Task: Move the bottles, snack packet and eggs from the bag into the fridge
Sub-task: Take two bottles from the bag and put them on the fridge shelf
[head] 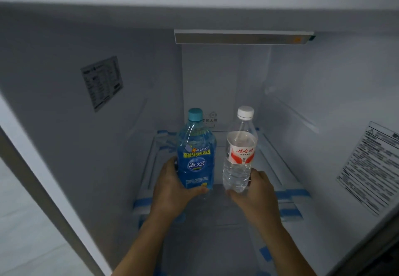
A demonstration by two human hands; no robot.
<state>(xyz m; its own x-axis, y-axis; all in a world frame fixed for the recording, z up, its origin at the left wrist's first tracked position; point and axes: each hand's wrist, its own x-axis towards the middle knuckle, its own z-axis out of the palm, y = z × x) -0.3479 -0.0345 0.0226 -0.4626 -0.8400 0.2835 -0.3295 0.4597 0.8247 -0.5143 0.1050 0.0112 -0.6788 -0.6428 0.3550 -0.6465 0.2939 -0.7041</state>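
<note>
Blue drink bottle (pixel 195 157), in the head view, is held in the left hand (pixel 170 187), and the clear water bottle (pixel 239 157) in the right hand (pixel 257 191), fingers curled round each. Both stand upright at the glass shelf (pixel 269 167) inside the fridge (pixel 64 114); I cannot tell if they rest on it. I judge the step is placing the bottles; next, settle them and release.

Left bottle (pixel 195 159) beside right bottle (pixel 239 159) (seemingly shelved).

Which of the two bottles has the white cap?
The clear water bottle with the red label, held by the right hand. The blue bottle in the left hand has a teal cap.
</note>
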